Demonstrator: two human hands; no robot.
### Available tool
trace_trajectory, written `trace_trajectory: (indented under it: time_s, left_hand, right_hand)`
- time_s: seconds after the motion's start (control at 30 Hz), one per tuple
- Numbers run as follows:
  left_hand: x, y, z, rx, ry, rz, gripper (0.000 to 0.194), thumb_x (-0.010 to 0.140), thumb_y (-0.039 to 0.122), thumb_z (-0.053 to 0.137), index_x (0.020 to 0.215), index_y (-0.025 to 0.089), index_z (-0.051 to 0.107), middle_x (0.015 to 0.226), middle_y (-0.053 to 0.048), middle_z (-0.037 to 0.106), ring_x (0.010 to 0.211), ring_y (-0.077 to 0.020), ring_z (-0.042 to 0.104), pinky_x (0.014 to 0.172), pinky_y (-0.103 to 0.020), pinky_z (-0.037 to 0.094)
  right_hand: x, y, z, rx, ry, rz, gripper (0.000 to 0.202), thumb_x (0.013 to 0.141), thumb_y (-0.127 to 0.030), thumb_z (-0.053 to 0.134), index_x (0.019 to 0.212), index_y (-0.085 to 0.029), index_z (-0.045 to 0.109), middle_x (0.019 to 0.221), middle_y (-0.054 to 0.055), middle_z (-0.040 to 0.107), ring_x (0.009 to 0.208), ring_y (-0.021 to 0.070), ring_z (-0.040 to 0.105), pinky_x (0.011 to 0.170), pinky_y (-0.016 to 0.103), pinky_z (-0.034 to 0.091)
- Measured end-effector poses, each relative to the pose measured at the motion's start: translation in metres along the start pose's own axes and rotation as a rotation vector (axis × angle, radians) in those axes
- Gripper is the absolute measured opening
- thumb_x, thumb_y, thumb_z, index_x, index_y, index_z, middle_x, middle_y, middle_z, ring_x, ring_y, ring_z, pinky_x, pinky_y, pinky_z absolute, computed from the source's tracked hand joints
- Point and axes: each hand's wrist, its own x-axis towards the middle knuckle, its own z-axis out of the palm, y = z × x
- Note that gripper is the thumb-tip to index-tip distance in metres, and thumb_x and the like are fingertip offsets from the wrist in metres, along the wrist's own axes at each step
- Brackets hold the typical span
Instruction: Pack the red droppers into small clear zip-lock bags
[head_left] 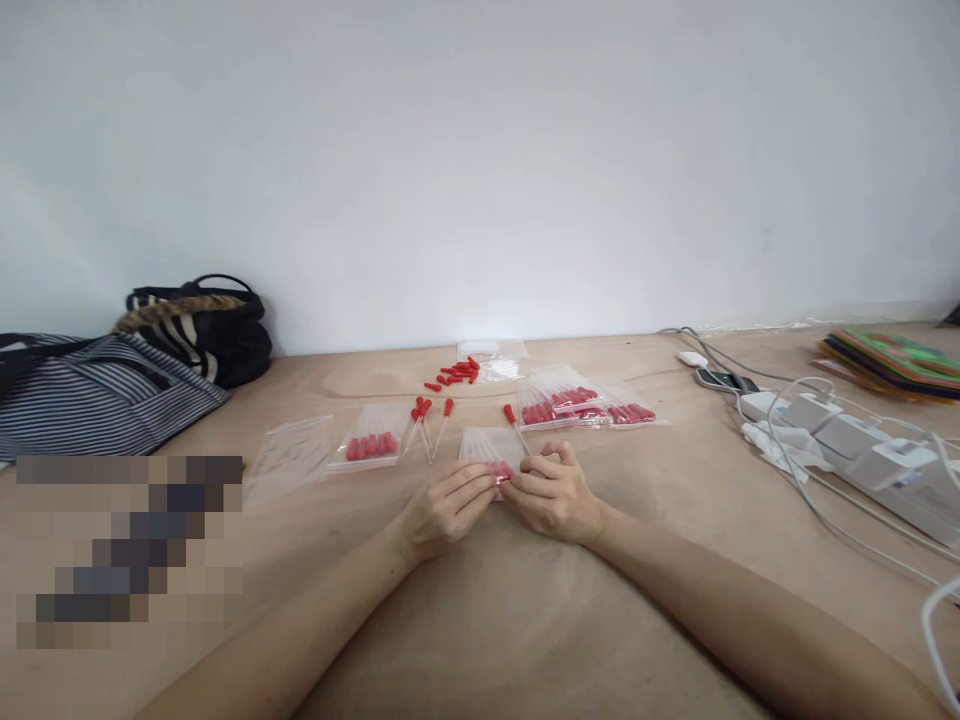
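Note:
Between my hands lies a clear zip bag [474, 440] holding glass droppers with red rubber bulbs. My left hand [454, 505] is closed on the bag's near edge, by the bulbs. My right hand [553, 493] pinches the same edge from the other side, its fingertips close to the left ones. A loose dropper [510, 414] leans out from beside my right fingers, bulb pointing away; whether the fingers touch it, I cannot tell. Left of the bag are several loose droppers [442, 425] and another filled bag [367, 440].
Filled dropper bags [577, 400] overlap behind my right hand. Red bulbs [461, 373] are heaped near the wall. A flat clear bag [289, 455] lies left. White chargers on a power strip [862, 450] with cables stand right, near coloured sheets [892, 360]. Striped [105, 395] and black bags [232, 340] stand left.

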Motion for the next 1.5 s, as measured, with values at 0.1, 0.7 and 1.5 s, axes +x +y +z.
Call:
trace_trajectory:
  time_s: [0.1,0.7,1.5]
  left_hand:
    - [-0.007,-0.003,-0.006,0.006,-0.002,-0.052,0.014,0.087,0.007,0.046,0.095,0.009,0.058,0.091,-0.009,0.066,0.092,-0.0203,0.06,0.081,-0.039,0.053]
    - [-0.002,-0.002,-0.008,0.021,0.042,-0.034,0.01,0.084,0.007,0.05,0.087,0.013,0.058,0.082,-0.006,0.068,0.078,-0.0165,0.063,0.076,-0.036,0.055]
    - [-0.01,-0.015,-0.018,-0.035,-0.063,-0.127,0.016,0.088,0.008,0.044,0.089,0.013,0.059,0.09,-0.008,0.066,0.094,-0.0196,0.06,0.08,-0.033,0.054]
  right_hand:
    - [-0.004,0.004,-0.004,-0.003,-0.011,0.024,0.014,0.082,-0.011,0.048,0.081,-0.019,0.06,0.065,-0.003,0.062,0.069,0.0095,0.052,0.072,0.033,0.027]
    - [0.0,-0.003,-0.007,-0.009,0.017,0.077,0.025,0.082,-0.013,0.047,0.057,-0.017,0.047,0.052,-0.006,0.046,0.055,0.0074,0.044,0.076,0.03,0.027]
    - [-0.015,0.017,-0.007,0.231,-0.209,0.307,0.022,0.081,-0.035,0.054,0.067,-0.018,0.054,0.063,0.0,0.056,0.066,0.0127,0.048,0.069,0.028,0.03]
